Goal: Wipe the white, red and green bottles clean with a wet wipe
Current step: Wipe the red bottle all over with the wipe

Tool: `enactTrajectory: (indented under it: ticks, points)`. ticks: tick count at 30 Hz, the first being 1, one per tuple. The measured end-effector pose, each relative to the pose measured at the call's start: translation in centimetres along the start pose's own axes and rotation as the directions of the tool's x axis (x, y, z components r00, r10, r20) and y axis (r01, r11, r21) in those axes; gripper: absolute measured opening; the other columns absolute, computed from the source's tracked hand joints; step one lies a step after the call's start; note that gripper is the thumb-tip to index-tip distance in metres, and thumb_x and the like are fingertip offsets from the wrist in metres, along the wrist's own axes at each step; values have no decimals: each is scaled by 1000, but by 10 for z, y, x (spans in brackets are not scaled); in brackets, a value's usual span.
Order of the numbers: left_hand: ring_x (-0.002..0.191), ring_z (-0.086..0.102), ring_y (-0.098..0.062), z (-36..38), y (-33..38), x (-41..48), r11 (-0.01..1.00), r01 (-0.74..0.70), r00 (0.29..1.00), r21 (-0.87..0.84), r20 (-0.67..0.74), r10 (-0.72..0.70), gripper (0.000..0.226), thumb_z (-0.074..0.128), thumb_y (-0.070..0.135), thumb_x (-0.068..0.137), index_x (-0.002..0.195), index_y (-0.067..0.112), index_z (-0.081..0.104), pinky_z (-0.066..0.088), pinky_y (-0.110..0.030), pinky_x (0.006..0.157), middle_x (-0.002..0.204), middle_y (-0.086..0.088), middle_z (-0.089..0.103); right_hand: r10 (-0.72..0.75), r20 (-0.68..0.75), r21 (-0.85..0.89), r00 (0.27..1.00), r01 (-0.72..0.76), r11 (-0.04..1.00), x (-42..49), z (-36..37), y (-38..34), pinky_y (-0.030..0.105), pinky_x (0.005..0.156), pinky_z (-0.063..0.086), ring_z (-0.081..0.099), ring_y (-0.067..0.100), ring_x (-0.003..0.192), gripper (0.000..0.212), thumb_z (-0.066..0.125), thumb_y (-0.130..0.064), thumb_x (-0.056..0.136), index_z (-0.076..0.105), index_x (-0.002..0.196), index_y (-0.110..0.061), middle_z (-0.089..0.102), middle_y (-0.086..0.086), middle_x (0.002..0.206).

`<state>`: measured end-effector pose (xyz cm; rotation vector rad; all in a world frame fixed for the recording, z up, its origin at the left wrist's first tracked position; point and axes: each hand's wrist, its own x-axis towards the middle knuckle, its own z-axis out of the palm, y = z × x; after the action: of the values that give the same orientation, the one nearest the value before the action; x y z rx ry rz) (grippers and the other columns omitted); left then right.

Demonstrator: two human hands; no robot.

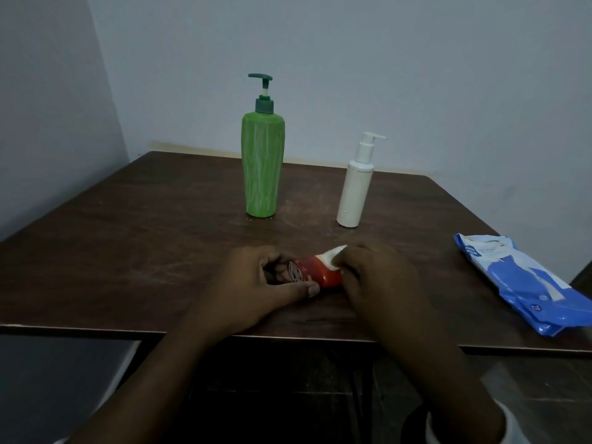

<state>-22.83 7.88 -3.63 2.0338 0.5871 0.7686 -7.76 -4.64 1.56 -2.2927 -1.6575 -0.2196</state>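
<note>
Dark wooden table (128, 235) fills the middle of the frame, pale wall behind it.

Centre-left, upper: green bottle (261, 168), a tall pump dispenser, upright towards the far edge. It stands well apart from the hands, likely parked there to await its turn. Pale streaks on the body could be print or residue; cannot tell.

Lower centre, left side: left hand (266, 283). Fingers are curled round one end of the red bottle (320, 275), thumb laid along its near side. Grip reads as a brace, so the bottle will not roll or twist under rubbing.

Red bottle lies on its side between the two hands, near the front edge. Whether it rests on the table or is held just above it cannot be told. Laid flat, the full length of the body is easy to reach.

Wet wipe (334, 256): a small white wad pressed on the bottle's right end.

Centre-right, upper: white bottle (354, 190), a smaller pump, upright, just right of the green one and not touching it.

Lower centre, right side: right hand (378, 277). Fingers are bent and pinch the wipe against the red bottle. Judged to be the rubbing hand.

Right edge: blue wipes pack (528, 283), lying flat within easy reach of that hand.

Judgement: the red bottle is the one being wiped.
</note>
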Motion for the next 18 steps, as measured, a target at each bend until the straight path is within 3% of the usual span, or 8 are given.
enactTrajectory:
  ticks: [2,3,6,9,12,14,16,18]
  points:
    - [81,73,-3,0,0,0,1000,0,1000,16,2,0,37,93,33,71,104,26,78,57,-16,72,90,15,76,222,254,-97,941,-203,974,15,-13,19,34,105,40,49,19,121,41,54,-21,94,49,135,-22,52,4,134]
    - [80,73,-2,0,0,0,1000,-6,1000,20,4,6,37,93,33,71,104,27,78,56,-14,71,89,17,76,290,303,-119,908,-265,957,19,-16,28,35,104,41,50,19,120,42,53,-20,95,47,136,-21,52,6,134]
    - [79,72,0,1,2,1,999,-20,1000,26,-14,21,39,93,34,71,105,26,78,52,-10,69,87,18,75,380,250,-121,891,-360,925,27,-21,56,33,97,45,54,19,111,39,56,-17,93,53,131,-19,57,7,126]
    - [78,73,-4,1,1,1,1000,-13,999,28,-44,15,39,92,42,70,102,25,78,55,-15,67,87,12,77,441,199,-131,875,-422,897,29,-23,76,32,92,46,57,20,104,35,61,-12,88,59,123,-16,61,8,117]
    - [63,66,-21,0,-2,3,997,6,997,83,-74,0,52,82,66,72,80,15,73,52,-38,57,70,-3,69,372,-116,41,921,-370,928,27,-28,80,27,69,41,56,16,82,26,60,-7,88,68,110,-15,67,7,100]
    - [51,49,-18,-1,-4,4,994,-1,994,111,-104,12,66,73,69,79,68,5,61,40,-38,50,58,-8,55,312,-322,164,894,-272,948,20,-35,73,23,61,33,53,11,73,19,61,-9,87,72,101,-17,67,2,87]
    - [49,40,-9,-3,-3,6,988,-12,993,156,-116,30,74,64,71,85,63,3,50,33,-37,49,53,-4,42,277,-416,267,866,-175,948,16,-42,64,21,64,38,59,9,72,16,63,-13,86,73,96,-21,67,-5,79]
    - [50,42,-9,-2,-3,9,982,-19,992,186,-118,41,75,57,73,89,63,3,49,38,-43,52,55,-10,45,260,-458,345,850,-99,933,11,-45,53,4,64,37,58,0,70,16,64,-12,86,72,96,-23,64,-11,74]
